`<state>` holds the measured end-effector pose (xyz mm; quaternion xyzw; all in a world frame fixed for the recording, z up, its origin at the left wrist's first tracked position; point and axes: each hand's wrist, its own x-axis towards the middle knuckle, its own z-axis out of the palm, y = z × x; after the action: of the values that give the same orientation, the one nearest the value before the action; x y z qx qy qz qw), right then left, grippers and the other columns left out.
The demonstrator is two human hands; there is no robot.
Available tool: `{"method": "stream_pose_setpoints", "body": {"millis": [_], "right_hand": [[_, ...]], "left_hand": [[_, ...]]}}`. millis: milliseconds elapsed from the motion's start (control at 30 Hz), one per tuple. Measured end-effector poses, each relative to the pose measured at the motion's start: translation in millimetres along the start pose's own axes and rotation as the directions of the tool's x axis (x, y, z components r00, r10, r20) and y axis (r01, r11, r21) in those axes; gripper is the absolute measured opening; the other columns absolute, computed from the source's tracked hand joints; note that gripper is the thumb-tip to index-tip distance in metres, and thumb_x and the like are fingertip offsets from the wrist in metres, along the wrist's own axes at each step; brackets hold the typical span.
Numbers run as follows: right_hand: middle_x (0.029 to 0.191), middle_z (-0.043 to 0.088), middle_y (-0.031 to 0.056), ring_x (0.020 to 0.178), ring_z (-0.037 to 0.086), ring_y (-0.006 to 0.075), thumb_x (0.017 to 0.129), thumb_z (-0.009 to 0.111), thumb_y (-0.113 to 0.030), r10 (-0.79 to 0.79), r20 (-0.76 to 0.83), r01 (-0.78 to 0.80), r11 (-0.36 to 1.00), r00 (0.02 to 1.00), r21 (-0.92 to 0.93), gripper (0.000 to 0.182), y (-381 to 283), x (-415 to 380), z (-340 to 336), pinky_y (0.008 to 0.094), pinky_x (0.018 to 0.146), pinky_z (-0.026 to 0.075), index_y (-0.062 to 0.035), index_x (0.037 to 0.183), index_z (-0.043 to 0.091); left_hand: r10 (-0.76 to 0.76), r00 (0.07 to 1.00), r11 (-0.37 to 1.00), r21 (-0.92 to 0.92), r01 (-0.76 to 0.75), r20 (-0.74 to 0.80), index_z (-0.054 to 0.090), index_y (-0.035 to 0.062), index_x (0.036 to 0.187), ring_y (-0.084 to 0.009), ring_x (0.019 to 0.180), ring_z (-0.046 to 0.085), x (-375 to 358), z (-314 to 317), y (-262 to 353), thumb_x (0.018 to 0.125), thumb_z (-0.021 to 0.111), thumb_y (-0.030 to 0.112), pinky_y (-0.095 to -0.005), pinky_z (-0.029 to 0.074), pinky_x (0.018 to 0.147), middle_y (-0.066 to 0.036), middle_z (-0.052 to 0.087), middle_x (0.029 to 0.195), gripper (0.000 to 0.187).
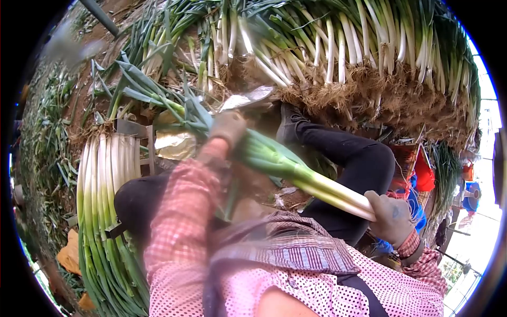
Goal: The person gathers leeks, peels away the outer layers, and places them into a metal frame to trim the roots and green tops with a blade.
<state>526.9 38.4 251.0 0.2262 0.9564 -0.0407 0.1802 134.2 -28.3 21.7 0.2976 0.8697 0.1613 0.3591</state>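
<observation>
A small bundle of leeks lies slantwise across my lap, white ends to the lower right and green leaves to the upper left. My right hand, in a grey-brown glove, is closed around the white ends. On the green part sits my left hand, gloved and blurred by motion, its fingers wrapped over the leaves. Its finger details are smeared. Beside my left leg, more leeks lie in a neat row in a metal holder, white ends up and leaves hanging down.
A long heap of leeks with soil-covered roots runs across the top and right. My bent leg stretches forward on the right. A red container and a blue bucket stand at the right. Loose leaves litter the left ground.
</observation>
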Motion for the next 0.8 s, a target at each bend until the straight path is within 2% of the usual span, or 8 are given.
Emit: {"method": "stream_pose_setpoints", "body": {"millis": [33,67,167,200,400,467,533,800], "right_hand": [[0.073,0.059,0.0089,0.066,0.063,0.0317,0.070,0.067,-0.008,0.004,-0.004,-0.004,0.999,1.000,0.048,0.045,3.1,-3.0,4.0,0.0430,0.055,0.047,-0.0098,0.113,0.053],[0.073,0.059,0.0092,0.066,0.063,0.0322,0.070,0.067,-0.008,0.021,0.013,-0.022,0.998,1.000,0.063,0.045,5.2,-3.8,6.9,0.0433,0.056,0.047,-0.0096,0.113,0.053],[0.074,0.061,0.0125,0.068,0.063,0.0357,0.069,0.067,-0.010,0.103,0.089,-0.111,0.989,0.991,0.097,0.042,8.2,-5.2,19.5,0.0458,0.059,0.049,-0.0083,0.109,0.054],[0.075,0.062,0.0138,0.068,0.064,0.0362,0.070,0.067,-0.011,0.114,0.137,-0.130,0.984,0.984,0.118,0.041,9.7,-6.6,19.4,0.0462,0.060,0.050,-0.0079,0.108,0.054],[0.083,0.068,0.0219,0.079,0.068,0.0422,0.072,0.068,-0.021,0.078,0.402,-0.150,0.977,0.912,0.152,0.044,24.6,14.9,0.6,0.0485,0.074,0.055,-0.0043,0.110,0.054],[0.090,0.068,0.0259,0.090,0.066,0.0448,0.069,0.071,-0.024,0.131,0.403,-0.254,0.929,0.906,0.268,0.056,24.7,8.7,1.3,0.0502,0.075,0.052,-0.0096,0.121,0.054],[0.085,0.067,0.0252,0.085,0.066,0.0451,0.068,0.070,-0.023,0.127,0.388,-0.254,0.921,0.913,0.296,0.053,25.5,0.6,12.2,0.0511,0.073,0.052,-0.0071,0.116,0.052],[0.095,0.069,0.0250,0.091,0.070,0.0373,0.074,0.068,-0.012,0.212,0.087,-0.228,0.861,0.973,0.455,0.056,-52.8,7.2,-86.3,0.0455,0.076,0.053,-0.0071,0.127,0.052]], "left_hand": [[0.031,0.985,0.993,-0.105,-0.049,-0.167,0.072,0.0114,0.107,-0.0334,0.098,0.066,30.6,-4.3,-28.4,0.085,0.068,0.039,-0.0417,0.052,0.088,-0.021,0.068,0.105,0.035],[0.363,0.892,0.659,0.751,-0.040,-0.270,0.071,0.0141,0.107,-0.0280,0.089,0.068,62.2,-22.3,-52.5,0.086,0.071,0.030,-0.0402,0.055,0.079,-0.015,0.068,0.094,0.027],[0.145,0.717,0.851,0.455,0.261,-0.682,0.054,0.0091,0.124,-0.0195,0.091,0.066,19.9,-119.3,-27.7,0.089,0.071,0.026,-0.0403,0.055,0.076,-0.004,0.065,0.090,0.042],[0.259,0.567,0.953,0.304,-0.016,-0.782,0.054,0.0081,0.122,-0.0192,0.092,0.065,16.8,-112.5,-27.8,0.091,0.068,0.025,-0.0427,0.054,0.081,-0.004,0.065,0.089,0.039],[0.677,0.659,0.603,0.268,-0.752,0.327,0.029,0.0189,0.152,-0.0376,0.145,0.023,-82.0,13.2,52.9,0.055,0.089,0.040,-0.0599,0.016,0.116,-0.011,0.031,0.155,0.116],[0.892,0.446,0.397,0.351,-0.848,0.069,0.043,0.0228,0.137,-0.0322,0.129,0.036,-62.8,104.8,33.7,0.092,0.053,0.031,-0.0595,0.026,0.108,-0.010,0.046,0.131,0.047],[0.954,0.283,0.299,0.319,-0.899,-0.097,0.056,0.0107,0.113,-0.0218,0.092,0.065,-93.8,93.6,54.7,0.086,0.063,0.020,-0.0479,0.046,0.097,-0.004,0.064,0.085,0.030],[0.848,0.071,0.386,0.520,-0.762,-0.526,0.059,0.0149,0.066,-0.0182,0.062,0.062,-79.0,-30.5,82.4,0.067,0.076,0.020,-0.0353,0.055,0.059,0.000,0.059,0.064,0.018]]}}
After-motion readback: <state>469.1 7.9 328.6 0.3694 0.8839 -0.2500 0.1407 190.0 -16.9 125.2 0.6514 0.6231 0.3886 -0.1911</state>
